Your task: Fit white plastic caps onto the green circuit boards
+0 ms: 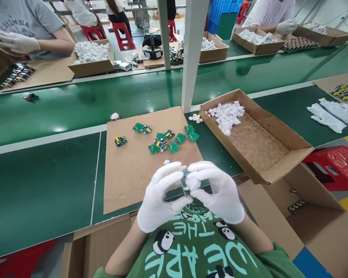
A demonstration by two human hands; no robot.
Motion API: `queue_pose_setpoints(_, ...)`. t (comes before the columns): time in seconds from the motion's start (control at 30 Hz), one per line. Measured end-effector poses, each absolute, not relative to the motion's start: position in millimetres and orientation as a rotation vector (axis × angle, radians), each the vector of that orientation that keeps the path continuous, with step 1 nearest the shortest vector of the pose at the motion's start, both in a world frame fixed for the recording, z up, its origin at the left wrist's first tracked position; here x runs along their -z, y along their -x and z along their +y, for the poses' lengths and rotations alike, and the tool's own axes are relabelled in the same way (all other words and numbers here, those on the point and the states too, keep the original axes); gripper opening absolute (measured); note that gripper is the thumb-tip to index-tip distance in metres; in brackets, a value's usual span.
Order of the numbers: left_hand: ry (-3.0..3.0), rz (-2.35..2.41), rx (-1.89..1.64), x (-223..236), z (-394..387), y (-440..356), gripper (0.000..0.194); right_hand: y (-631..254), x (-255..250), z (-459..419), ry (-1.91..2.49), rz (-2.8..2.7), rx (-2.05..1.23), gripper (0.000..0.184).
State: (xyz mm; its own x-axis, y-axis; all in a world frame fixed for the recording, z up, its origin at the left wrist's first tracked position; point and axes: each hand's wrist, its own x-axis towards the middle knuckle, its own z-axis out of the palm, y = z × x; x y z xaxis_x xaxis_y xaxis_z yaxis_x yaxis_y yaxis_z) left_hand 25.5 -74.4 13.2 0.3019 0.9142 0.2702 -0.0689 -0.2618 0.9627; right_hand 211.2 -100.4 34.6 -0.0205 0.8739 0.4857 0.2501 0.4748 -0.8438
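Observation:
Both my hands wear white gloves and meet close to my chest. My left hand (pixel 159 197) and my right hand (pixel 217 191) pinch a small circuit board (pixel 186 184) between their fingertips, with a white piece pressed against it. Just beyond them a flat cardboard sheet (pixel 133 173) carries several green circuit boards (pixel 165 141). To the right, a shallow cardboard tray (pixel 278 143) holds a heap of small white plastic parts (pixel 226 116) in its far corner.
A green conveyor belt (pixel 75 104) runs across behind the sheet, with a white post (pixel 191 54) rising from it. Other people in gloves sit across at boxes of white parts. Spare white gloves (pixel 332 114) lie at right. An open carton (pixel 313 216) and red stool (pixel 336 164) stand by me.

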Motion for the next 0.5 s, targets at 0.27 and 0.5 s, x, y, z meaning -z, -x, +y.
queue_pose_setpoints(0.27,-1.067,0.661,-0.584,-37.6,-69.2,-28.8,0.039,-214.1,-52.9,-89.2,0.857,-2.017,-0.377,0.031)
queue_pose_setpoints(0.5,-1.100,0.601,-0.573,-39.6,-75.6,-40.1,0.040,-217.0,-22.2,-86.2,0.712,-1.922,-0.313,0.067)
